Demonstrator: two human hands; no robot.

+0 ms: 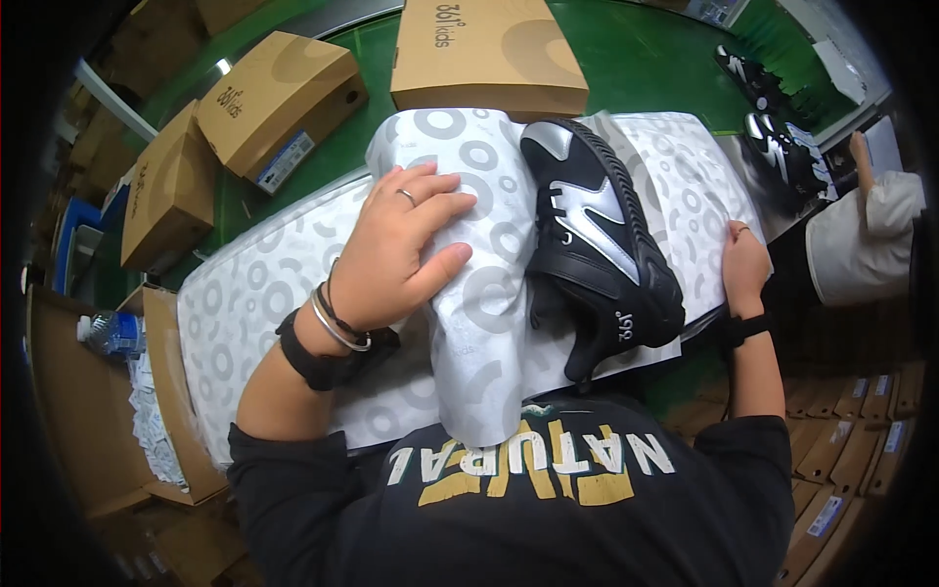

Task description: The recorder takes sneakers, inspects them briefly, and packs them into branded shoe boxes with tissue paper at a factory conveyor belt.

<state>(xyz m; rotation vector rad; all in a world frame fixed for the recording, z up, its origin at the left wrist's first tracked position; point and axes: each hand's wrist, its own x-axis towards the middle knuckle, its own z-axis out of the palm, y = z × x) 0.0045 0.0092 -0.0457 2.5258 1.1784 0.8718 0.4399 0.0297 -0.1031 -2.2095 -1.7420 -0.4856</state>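
Observation:
My left hand (416, 230) lies spread on a bundle wrapped in white tissue paper (479, 323) with grey rings; what is inside is hidden. Right beside the bundle, a black and silver sneaker (597, 235) rests on its side on the patterned paper, its sole turned to the right. At the right edge of the sheet of wrapping paper (685, 186), my right hand (745, 262) pinches the paper with its fingers closed. More of the same paper (264, 264) is stacked flat beneath everything, reaching far to the left.
Brown shoe boxes (489, 54) stand on the green table (377, 49) at the back and left. More black sneakers (778, 152) lie at the far right, near another person (871, 245). A carton of small packets (156, 421) and a water bottle (115, 335) sit at left.

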